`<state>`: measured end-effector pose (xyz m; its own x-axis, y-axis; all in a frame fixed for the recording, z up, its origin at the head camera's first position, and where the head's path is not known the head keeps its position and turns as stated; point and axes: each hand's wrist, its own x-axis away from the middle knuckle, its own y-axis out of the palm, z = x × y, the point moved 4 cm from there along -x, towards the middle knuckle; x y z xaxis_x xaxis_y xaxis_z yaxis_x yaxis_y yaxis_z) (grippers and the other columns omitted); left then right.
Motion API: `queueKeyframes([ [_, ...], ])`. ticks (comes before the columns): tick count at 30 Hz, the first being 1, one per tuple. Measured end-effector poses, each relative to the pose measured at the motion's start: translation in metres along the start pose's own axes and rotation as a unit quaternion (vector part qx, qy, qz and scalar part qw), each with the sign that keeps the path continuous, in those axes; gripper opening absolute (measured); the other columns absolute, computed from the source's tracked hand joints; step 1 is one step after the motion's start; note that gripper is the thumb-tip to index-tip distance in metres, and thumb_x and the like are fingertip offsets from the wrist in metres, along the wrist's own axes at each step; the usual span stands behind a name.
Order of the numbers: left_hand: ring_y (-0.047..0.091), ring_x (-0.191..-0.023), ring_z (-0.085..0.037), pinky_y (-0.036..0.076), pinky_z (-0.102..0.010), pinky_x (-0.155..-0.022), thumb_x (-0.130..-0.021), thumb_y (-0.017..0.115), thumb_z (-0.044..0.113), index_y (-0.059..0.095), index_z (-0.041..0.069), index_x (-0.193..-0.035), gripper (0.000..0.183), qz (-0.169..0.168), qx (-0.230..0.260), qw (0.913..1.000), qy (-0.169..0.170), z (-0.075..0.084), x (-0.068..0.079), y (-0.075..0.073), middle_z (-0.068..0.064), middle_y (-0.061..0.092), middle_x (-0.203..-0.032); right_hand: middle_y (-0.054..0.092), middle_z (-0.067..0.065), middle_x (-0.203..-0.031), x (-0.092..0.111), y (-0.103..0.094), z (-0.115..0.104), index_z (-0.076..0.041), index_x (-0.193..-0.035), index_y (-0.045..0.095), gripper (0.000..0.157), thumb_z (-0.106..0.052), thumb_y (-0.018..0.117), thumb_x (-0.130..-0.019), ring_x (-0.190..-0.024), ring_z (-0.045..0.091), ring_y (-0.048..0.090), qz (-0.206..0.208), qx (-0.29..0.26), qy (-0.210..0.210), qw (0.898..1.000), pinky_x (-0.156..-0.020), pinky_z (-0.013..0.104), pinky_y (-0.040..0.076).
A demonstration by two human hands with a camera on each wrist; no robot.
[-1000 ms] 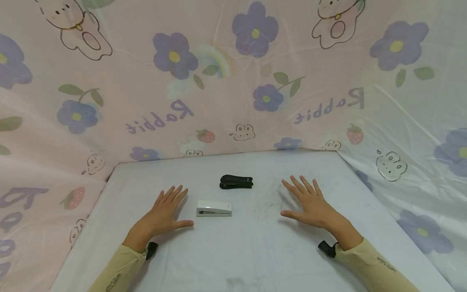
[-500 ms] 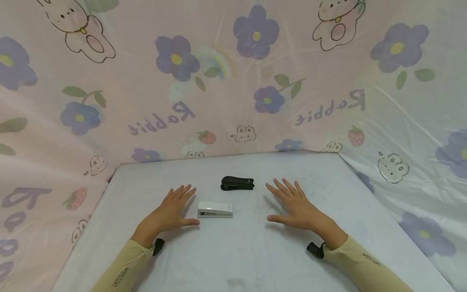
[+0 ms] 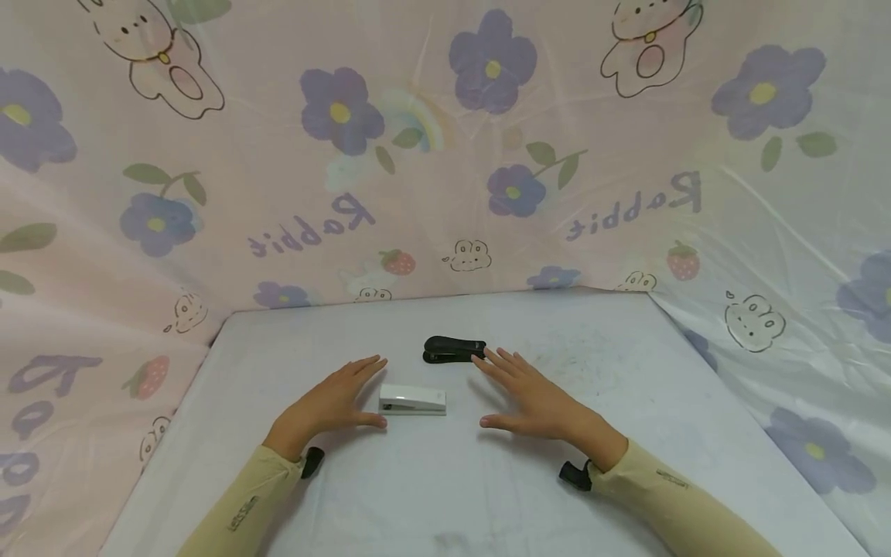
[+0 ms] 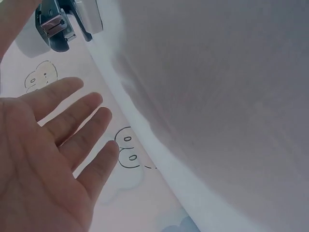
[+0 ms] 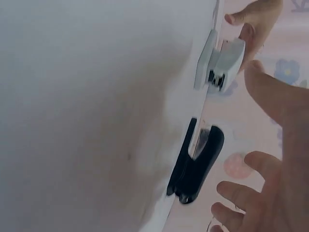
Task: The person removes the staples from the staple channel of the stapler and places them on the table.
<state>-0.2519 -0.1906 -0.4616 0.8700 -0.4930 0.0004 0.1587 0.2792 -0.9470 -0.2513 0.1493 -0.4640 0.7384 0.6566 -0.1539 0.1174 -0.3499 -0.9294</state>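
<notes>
Counter (image 3: 473, 487), white-covered, carried a white stapler (image 3: 412, 400) nearer the person and a black stapler (image 3: 447, 350) farther back and slightly right. Both sat base down, long sides running left to right, apart from each other.

Left hand (image 3: 330, 402) was at the white stapler's left end, fingers straight, thumb held away from them, gripping nothing. Thumb tip was just beside the stapler's near left corner; contact there, can't tell. Left wrist view caught the palm and four spread fingers, plus stapler parts cut off at the top edge.

Right hand (image 3: 536, 401) was also unclenched and gripping nothing, thumb and fingers spread. Head view had its fingertips overlapping the black stapler's right end; right wrist view showed a gap between them.

Sleeves (image 3: 682, 495) were beige, lettered, with a black wrist device (image 3: 575, 476) at the right cuff and another at the left. Backdrop cloth (image 3: 418, 186) had purple flowers, rabbits, strawberries and mirrored "Rabbit" lettering. Grey smudges (image 3: 574, 356) marked the counter's far right part.
</notes>
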Motion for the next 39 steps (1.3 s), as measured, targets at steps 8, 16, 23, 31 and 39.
queueKeyframes([
  [8, 0.04, -0.141, -0.033, 0.035, -0.054, -0.112, -0.072, 0.087, 0.05, 0.042, 0.015, -0.152, 0.098, -0.038, 0.023, 0.9989, -0.015, -0.002, -0.01, 0.003, -0.008, 0.042, -0.154, 0.02, 0.0, -0.166, -0.015, 0.01, -0.017, -0.031, -0.161, 0.018, 0.093, -0.068, 0.062, -0.088, -0.153, 0.023, 0.017, -0.018, -0.04, -0.017, 0.999, -0.118, 0.05, 0.026],
  [16, 0.051, -0.131, -0.027, 0.041, -0.049, -0.108, -0.071, 0.09, 0.045, 0.06, 0.015, -0.134, 0.076, -0.043, 0.026, 0.9987, -0.011, -0.007, -0.017, 0.006, -0.002, 0.057, -0.137, 0.027, -0.013, -0.162, -0.032, 0.019, -0.032, -0.036, -0.159, 0.019, 0.086, -0.064, 0.062, -0.09, -0.148, 0.013, 0.029, -0.021, -0.067, -0.019, 0.997, -0.114, 0.045, 0.035],
  [23, 0.054, -0.127, -0.026, 0.042, -0.049, -0.106, -0.072, 0.09, 0.041, 0.066, 0.016, -0.121, 0.06, -0.041, 0.025, 0.9986, -0.019, -0.008, -0.02, 0.006, -0.001, 0.061, -0.129, 0.038, -0.003, -0.158, -0.051, 0.024, -0.047, -0.027, -0.157, 0.031, 0.081, -0.056, 0.066, -0.091, -0.143, 0.016, 0.038, -0.011, -0.093, -0.052, 0.994, -0.112, 0.041, 0.038],
  [31, 0.055, -0.122, -0.024, 0.046, -0.048, -0.102, -0.073, 0.089, 0.039, 0.068, 0.017, -0.116, 0.053, -0.038, 0.033, 0.9981, -0.036, -0.008, -0.02, 0.007, 0.002, 0.06, -0.122, 0.051, -0.004, -0.148, -0.07, 0.032, -0.061, -0.014, -0.147, 0.049, 0.067, -0.041, 0.073, -0.091, -0.138, 0.014, 0.046, -0.001, -0.117, -0.074, 0.99, -0.111, 0.036, 0.039],
  [39, 0.054, -0.111, -0.02, 0.047, -0.043, -0.097, -0.074, 0.09, 0.037, 0.069, 0.014, -0.113, 0.05, -0.032, 0.024, 0.9983, -0.042, -0.006, -0.019, 0.007, 0.004, 0.06, -0.113, 0.062, 0.0, -0.132, -0.086, 0.04, -0.071, -0.011, -0.138, 0.058, 0.053, -0.028, 0.076, -0.091, -0.115, 0.013, 0.06, 0.002, -0.162, -0.078, 0.984, -0.096, 0.03, 0.049],
])
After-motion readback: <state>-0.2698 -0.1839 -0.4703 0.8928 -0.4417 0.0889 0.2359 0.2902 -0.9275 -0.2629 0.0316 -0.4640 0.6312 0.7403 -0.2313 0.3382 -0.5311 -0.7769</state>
